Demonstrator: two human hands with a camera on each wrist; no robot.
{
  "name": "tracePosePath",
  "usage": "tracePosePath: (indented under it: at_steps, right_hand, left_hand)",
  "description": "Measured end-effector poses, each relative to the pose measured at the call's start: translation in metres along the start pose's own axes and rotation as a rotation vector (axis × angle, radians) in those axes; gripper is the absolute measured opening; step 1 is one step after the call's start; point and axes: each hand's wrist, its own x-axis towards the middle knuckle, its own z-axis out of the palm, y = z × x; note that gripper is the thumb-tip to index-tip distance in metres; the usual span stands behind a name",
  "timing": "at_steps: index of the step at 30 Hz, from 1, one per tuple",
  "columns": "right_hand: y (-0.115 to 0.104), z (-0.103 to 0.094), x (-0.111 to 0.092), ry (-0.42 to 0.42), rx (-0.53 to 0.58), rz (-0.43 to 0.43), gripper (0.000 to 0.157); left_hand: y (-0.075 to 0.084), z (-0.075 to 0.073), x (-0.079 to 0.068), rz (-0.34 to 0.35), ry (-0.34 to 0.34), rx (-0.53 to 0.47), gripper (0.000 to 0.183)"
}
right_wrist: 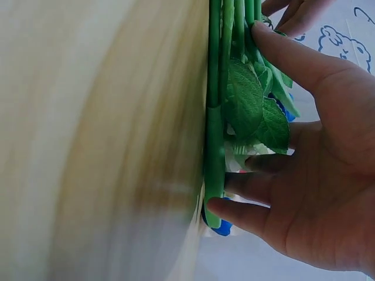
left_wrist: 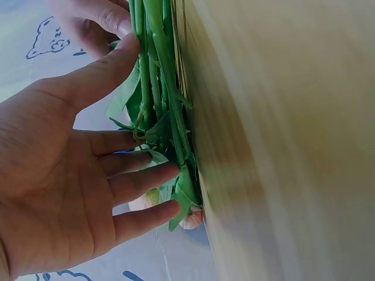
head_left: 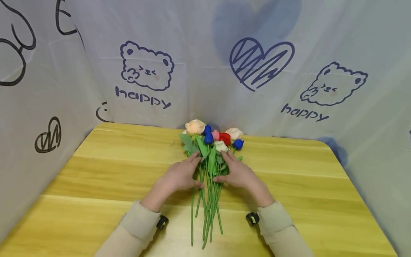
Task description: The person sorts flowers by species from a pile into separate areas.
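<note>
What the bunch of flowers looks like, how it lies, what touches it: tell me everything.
The bunch of flowers lies on the wood-grain table, heads towards the wall cloth, stems fanned unevenly the other way. The heads are peach, white, pink, red and blue; below them come green leaves and long, thin green stems. It looks artificial, perhaps plastic and fabric. The left grip and right grip flank it, thumbs and some fingertips seemingly touching it, neither closed.

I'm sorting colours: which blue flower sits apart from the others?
In the head view, the rightmost blue flower, below the rightmost pale bloom; the other blues cluster left of the red flower.
</note>
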Motion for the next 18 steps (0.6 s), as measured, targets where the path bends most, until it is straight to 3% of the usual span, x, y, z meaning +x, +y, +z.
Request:
tracePosePath:
  at_steps: [8, 18]
  right_hand:
    - [0.000, -0.002, -0.005, 0.019, 0.028, 0.001, 0.110]
    - [0.001, 0.000, -0.017, 0.025, 0.047, -0.039, 0.114]
  left_hand:
    - [0.002, -0.001, -0.001, -0.028, 0.044, -0.052, 0.103]
    - [0.000, 0.001, -0.004, -0.058, 0.012, -0.154, 0.104]
